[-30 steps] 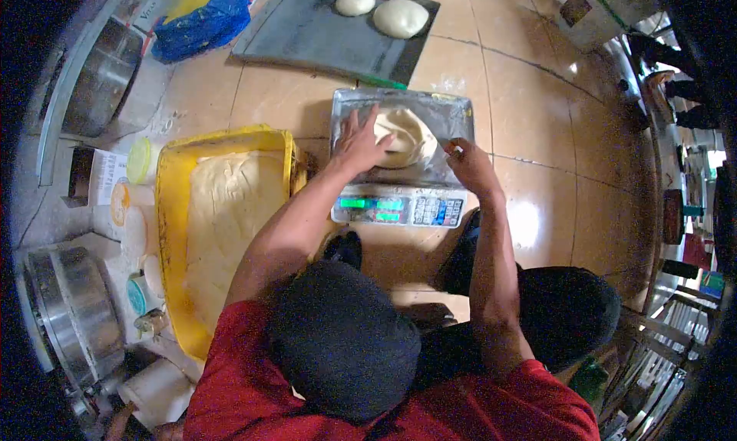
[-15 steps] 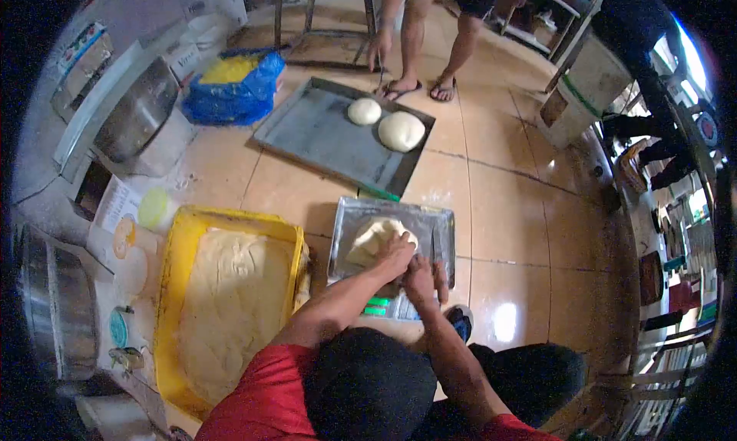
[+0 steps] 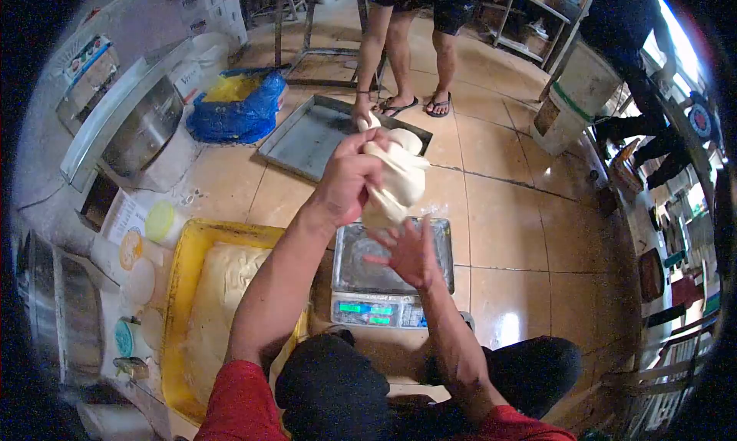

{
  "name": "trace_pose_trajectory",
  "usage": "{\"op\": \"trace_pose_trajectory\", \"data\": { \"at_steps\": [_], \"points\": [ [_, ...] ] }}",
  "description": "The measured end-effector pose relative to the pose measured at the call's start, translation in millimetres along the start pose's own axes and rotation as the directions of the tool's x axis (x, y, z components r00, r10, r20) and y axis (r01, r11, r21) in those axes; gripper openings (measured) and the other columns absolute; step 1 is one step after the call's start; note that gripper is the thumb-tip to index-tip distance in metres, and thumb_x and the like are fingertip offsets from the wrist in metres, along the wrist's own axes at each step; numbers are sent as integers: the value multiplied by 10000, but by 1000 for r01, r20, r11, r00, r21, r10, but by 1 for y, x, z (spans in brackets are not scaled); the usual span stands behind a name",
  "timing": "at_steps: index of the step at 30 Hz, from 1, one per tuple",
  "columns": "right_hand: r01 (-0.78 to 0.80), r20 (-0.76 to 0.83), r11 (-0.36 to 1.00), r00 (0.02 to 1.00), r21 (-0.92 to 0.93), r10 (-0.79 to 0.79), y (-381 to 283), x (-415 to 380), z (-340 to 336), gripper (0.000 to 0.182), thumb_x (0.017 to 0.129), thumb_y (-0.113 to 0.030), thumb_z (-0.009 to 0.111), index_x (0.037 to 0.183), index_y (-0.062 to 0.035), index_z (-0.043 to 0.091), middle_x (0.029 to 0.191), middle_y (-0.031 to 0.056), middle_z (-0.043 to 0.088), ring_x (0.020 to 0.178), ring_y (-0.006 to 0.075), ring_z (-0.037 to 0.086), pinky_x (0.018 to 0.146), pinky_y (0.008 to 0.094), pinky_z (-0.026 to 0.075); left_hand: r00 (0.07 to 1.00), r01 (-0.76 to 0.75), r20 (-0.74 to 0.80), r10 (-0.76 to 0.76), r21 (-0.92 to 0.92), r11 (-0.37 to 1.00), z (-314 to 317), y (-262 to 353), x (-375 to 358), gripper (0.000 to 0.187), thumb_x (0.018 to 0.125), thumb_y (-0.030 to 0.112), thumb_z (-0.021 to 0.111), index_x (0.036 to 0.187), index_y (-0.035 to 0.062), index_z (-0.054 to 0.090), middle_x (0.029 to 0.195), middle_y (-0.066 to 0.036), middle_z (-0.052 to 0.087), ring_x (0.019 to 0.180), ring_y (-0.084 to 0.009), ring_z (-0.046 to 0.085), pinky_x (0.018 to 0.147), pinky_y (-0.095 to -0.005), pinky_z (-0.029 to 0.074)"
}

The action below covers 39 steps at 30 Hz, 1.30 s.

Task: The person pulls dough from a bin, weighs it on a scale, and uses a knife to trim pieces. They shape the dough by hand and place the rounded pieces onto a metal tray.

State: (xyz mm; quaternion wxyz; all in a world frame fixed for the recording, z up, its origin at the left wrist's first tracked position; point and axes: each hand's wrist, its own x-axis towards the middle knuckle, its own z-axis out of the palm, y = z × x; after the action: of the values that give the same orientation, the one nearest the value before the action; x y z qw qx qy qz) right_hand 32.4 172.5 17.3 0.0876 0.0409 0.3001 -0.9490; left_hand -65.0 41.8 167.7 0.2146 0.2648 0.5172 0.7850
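Basically, clock centred on the scale (image 3: 393, 260), 12 pointing to the top of the view: dough piece (image 3: 405, 178) is at 12, up off the plate, in the air. Left hand (image 3: 347, 181), at 11 from the scale, is clenched on the dough's left side, bulk of it folded and sagging out past the fingers to their right. Right hand (image 3: 416, 258) is released, palm and fingers splayed, over the plate just below the dough's lower end; can't tell if the fingertips touch it. Scale's display (image 3: 365, 313) is lit green along the near side, digits too blurred to read. Yellow tub (image 3: 175, 318) at 8 to 9, beside the scale, holds a big dough mass (image 3: 230, 284), partly behind the left forearm. Metal tray (image 3: 303, 134) at 11 on the tiled floor (image 3: 503, 218). Large dough ball (image 3: 407, 138) sits at its right end, partly covered by the held dough; small ball (image 3: 371, 123) is at that one's 10, with a co-worker's hand (image 3: 363, 111) down at it. Blue bag (image 3: 234, 120) between 10 and 11, near the tray. Bucket (image 3: 577, 92) between 1 and 2, well apart.
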Motion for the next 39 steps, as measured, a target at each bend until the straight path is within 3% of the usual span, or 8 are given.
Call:
{"op": "trace_pose_trajectory", "data": {
  "at_steps": [3, 9, 14, 17, 19, 25, 28, 39],
  "points": [
    [206, 11, 971, 978, 123, -209, -31, 3, 71, 678, 868, -573, 420, 1338, -90, 348, 1298, 143, 448, 1122, 317, 493, 865, 535, 455, 991, 133, 62, -120, -612, 780, -28, -37, -15, 220, 692, 92, 465, 906, 45, 491, 914, -64, 550, 840, -176, 542, 808, -309, 454],
    [347, -409, 846, 759, -406, -507, -28, 13, 90, 439, 811, -252, 665, 1137, 6, 525, 1011, 121, 608, 820, 226, 619, 761, 393, 517, 983, 147, -146, -111, 267, 952, -47, -77, -55, 700, 815, 562, 527, 1303, 74, 409, 1301, -62, 461, 1200, -227, 425, 968, -385, 385],
    [201, -84, 851, 958, -484, -274, -24, 15, 73, 524, 823, -245, 657, 1248, -20, 447, 1073, 118, 595, 903, 229, 608, 768, 402, 509, 950, 89, -227, -216, -465, 881, -44, -72, -71, 589, 848, 516, 540, 1216, 59, 486, 1079, -95, 597, 921, -187, 609, 785, -342, 511],
    [267, -192, 738, 860, -620, -472, -14, 7, 64, 675, 845, -383, 613, 1367, -89, 303, 1217, 150, 518, 1064, 284, 542, 861, 473, 457, 812, -23, -564, 153, 230, 973, -25, -53, -74, 415, 888, 411, 514, 1018, 26, 600, 916, -98, 648, 829, -206, 626, 710, -338, 488],
    [59, -230, 997, 971, -50, -69, 6, 6, 47, 745, 841, -566, 508, 1377, -103, 276, 1293, 153, 452, 1160, 330, 461, 931, 537, 382, 789, -136, -417, 451, 598, 790, -28, -80, -65, 412, 888, 400, 510, 943, 5, 611, 844, -93, 653, 775, -204, 626, 679, -334, 476],
    [196, -460, 947, 837, -255, -297, 3, 11, 69, 480, 849, -432, 576, 1131, -46, 524, 1043, 127, 611, 905, 263, 627, 774, 401, 523, 846, 437, 10, -534, -587, 681, -67, -87, -70, 734, 790, 637, 527, 1222, 46, 489, 1113, -109, 575, 1015, -220, 572, 855, -342, 470],
    [109, -518, 827, 733, -552, -442, 3, 16, 82, 585, 781, -471, 643, 1040, 47, 558, 920, 168, 613, 767, 258, 641, 632, 374, 537, 832, 197, -495, -250, -158, 968, -57, -88, -70, 769, 728, 630, 613, 1220, 50, 492, 1054, -105, 592, 995, -220, 580, 852, -346, 471],
    [-16, -349, 952, 932, -307, -97, 27, 16, 52, 565, 883, -521, 471, 1247, -88, 464, 1177, 91, 564, 1036, 224, 568, 897, 394, 459, 870, 275, -454, -192, 124, 953, -38, -94, -71, 705, 819, 609, 516, 1214, 26, 481, 1073, -128, 591, 920, -174, 588, 789, -338, 470]
  ]
}}
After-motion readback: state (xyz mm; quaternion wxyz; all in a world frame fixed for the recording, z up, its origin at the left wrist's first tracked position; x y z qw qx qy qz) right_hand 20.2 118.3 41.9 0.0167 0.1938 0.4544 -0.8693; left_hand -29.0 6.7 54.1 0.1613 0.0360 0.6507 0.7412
